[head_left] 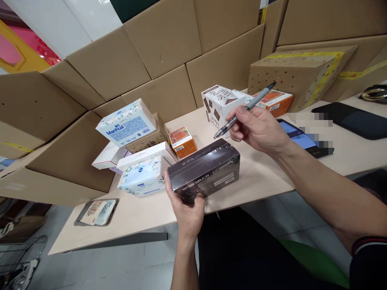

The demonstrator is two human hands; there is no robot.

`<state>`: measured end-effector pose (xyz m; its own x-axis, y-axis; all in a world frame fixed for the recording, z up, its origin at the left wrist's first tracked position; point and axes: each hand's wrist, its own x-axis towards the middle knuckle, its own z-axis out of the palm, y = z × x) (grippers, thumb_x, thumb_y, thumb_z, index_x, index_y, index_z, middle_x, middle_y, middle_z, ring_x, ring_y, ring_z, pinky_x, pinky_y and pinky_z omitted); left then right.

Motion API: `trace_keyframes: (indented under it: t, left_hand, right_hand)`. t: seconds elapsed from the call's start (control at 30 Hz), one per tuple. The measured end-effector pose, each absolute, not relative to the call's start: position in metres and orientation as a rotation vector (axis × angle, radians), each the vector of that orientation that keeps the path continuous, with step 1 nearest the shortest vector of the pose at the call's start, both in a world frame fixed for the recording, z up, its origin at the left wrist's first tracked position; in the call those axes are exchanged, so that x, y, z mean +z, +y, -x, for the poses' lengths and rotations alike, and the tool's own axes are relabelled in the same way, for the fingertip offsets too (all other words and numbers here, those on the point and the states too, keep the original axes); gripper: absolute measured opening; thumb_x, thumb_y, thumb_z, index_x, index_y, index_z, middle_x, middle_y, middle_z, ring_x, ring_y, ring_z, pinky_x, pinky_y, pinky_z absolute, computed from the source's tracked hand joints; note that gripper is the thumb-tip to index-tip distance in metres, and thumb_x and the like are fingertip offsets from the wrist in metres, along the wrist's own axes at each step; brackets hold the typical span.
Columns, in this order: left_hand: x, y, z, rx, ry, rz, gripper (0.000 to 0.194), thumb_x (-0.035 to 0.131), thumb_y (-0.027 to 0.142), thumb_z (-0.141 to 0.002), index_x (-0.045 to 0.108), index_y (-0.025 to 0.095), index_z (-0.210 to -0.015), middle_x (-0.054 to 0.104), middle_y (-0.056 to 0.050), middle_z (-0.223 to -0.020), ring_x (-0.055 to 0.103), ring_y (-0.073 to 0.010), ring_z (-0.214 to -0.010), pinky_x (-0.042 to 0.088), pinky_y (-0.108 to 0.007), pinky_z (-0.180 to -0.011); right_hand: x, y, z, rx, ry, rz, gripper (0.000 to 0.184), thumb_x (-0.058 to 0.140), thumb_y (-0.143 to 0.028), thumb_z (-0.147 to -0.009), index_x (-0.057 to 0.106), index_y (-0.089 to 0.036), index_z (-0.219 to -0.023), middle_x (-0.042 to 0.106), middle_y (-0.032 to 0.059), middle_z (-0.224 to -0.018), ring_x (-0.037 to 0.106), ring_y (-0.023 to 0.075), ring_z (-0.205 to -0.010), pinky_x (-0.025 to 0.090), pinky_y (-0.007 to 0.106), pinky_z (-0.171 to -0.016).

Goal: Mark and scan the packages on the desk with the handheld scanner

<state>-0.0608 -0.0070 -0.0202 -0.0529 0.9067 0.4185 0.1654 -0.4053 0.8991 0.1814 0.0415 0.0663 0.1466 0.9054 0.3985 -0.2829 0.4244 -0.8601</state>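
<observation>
My left hand (186,209) grips the near end of a dark brown shrink-wrapped box (205,171) and holds it over the front edge of the light wooden table (266,177). My right hand (256,129) is closed on a grey pen (246,108), whose tip hovers just above the box's top face. Behind the pen stands a white "Super Meal" carton (219,104) and a small orange box (182,141).
Blue-white Manhua tissue packs (127,123) and white boxes (142,171) are stacked at the left. An orange box (276,102), a phone (299,139), a dark pad (352,119) and a framed card (96,212) lie on the table. Cardboard boxes (296,74) wall the back.
</observation>
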Motion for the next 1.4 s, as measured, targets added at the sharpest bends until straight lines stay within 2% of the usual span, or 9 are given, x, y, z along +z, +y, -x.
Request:
trace_keyframes:
  t: [0.27,0.33,0.47,0.73,0.83,0.9,1.03,1.2,1.4]
  left_hand:
    - [-0.020,-0.005,0.061,1.507,1.164,-1.600,0.101,0.069,0.014,-0.071,0.020,0.029,-0.158,0.046,-0.012,-0.153,0.054,-0.0270,-0.134,0.043,-0.043,-0.115]
    - [-0.020,-0.005,0.061,1.507,1.167,-1.605,0.101,0.069,0.014,-0.071,0.021,0.030,-0.158,0.045,-0.012,-0.153,0.053,-0.0273,-0.135,0.042,-0.043,-0.116]
    - [-0.020,-0.006,0.061,1.511,1.165,-1.611,0.100,0.069,0.014,-0.071,0.022,0.029,-0.158,0.046,-0.012,-0.153,0.050,-0.0274,-0.138,0.041,-0.042,-0.117]
    - [-0.020,-0.007,0.061,1.508,1.155,-1.612,0.101,0.068,0.013,-0.071,0.020,0.026,-0.159,0.056,-0.011,-0.142,0.061,-0.0210,-0.122,0.048,-0.033,-0.108]
    - [-0.019,-0.007,0.061,1.512,1.152,-1.615,0.101,0.068,0.013,-0.071,0.020,0.025,-0.159,0.057,-0.010,-0.140,0.063,-0.0193,-0.118,0.049,-0.031,-0.105]
    - [-0.019,-0.007,0.061,1.513,1.158,-1.608,0.100,0.069,0.014,-0.072,0.021,0.025,-0.159,0.056,-0.011,-0.141,0.063,-0.0203,-0.119,0.049,-0.032,-0.105]
    - [-0.020,-0.006,0.062,1.505,1.168,-1.614,0.099,0.069,0.015,-0.072,0.022,0.025,-0.158,0.052,-0.013,-0.146,0.060,-0.0233,-0.125,0.047,-0.037,-0.110]
    - [-0.021,-0.007,0.062,1.507,1.185,-1.621,0.099,0.070,0.015,-0.071,0.023,0.028,-0.157,0.044,-0.011,-0.154,0.050,-0.0269,-0.138,0.039,-0.042,-0.118]
    - [-0.021,-0.008,0.061,1.508,1.166,-1.609,0.101,0.070,0.015,-0.071,0.021,0.028,-0.158,0.046,-0.011,-0.152,0.053,-0.0258,-0.135,0.040,-0.042,-0.117]
  right_hand:
    - [0.068,0.043,-0.183,0.891,-1.150,0.711,0.041,0.071,-0.059,-0.083,0.063,-0.019,-0.080,0.068,0.0022,-0.074,0.059,0.0089,-0.055,0.044,0.022,-0.043]
    - [0.071,0.042,-0.186,0.881,-1.206,0.742,0.037,0.075,-0.052,-0.083,0.065,-0.020,-0.099,0.067,-0.0022,-0.066,0.054,0.0072,-0.045,0.037,0.020,-0.038]
    - [0.076,0.038,-0.194,0.851,-1.290,0.823,0.065,0.078,-0.035,-0.082,0.049,-0.028,-0.140,0.059,-0.0130,-0.052,0.044,0.0039,-0.035,0.026,0.016,-0.037]
    - [0.096,0.021,-0.190,1.108,-1.397,0.407,0.060,0.076,-0.065,-0.073,0.061,-0.023,-0.114,0.078,0.0023,-0.097,0.075,0.0192,-0.079,0.057,0.031,-0.063]
    - [0.103,0.019,-0.172,0.942,-1.366,0.451,0.031,0.068,-0.050,-0.089,0.061,-0.021,-0.092,0.069,-0.0044,-0.059,0.062,0.0105,-0.049,0.049,0.023,-0.050]
    - [0.103,0.021,-0.159,0.898,-1.377,0.523,0.036,0.054,-0.052,-0.098,0.062,-0.018,-0.088,0.061,-0.0050,-0.048,0.050,0.0074,-0.038,0.039,0.020,-0.040]
    - [0.096,0.027,-0.146,0.870,-1.467,0.708,0.045,0.052,-0.057,-0.097,0.066,-0.015,-0.088,0.063,-0.0015,-0.058,0.048,0.0049,-0.041,0.033,0.020,-0.038]
    - [0.089,0.027,-0.143,0.801,-1.544,0.844,0.022,0.065,-0.038,-0.093,0.058,-0.018,-0.089,0.060,-0.0061,-0.057,0.045,0.0049,-0.043,0.032,0.019,-0.041]
    - [0.090,0.024,-0.138,0.678,-1.602,0.956,0.021,0.063,-0.038,-0.091,0.057,-0.021,-0.079,0.056,-0.0056,-0.055,0.051,0.0091,-0.049,0.039,0.023,-0.048]
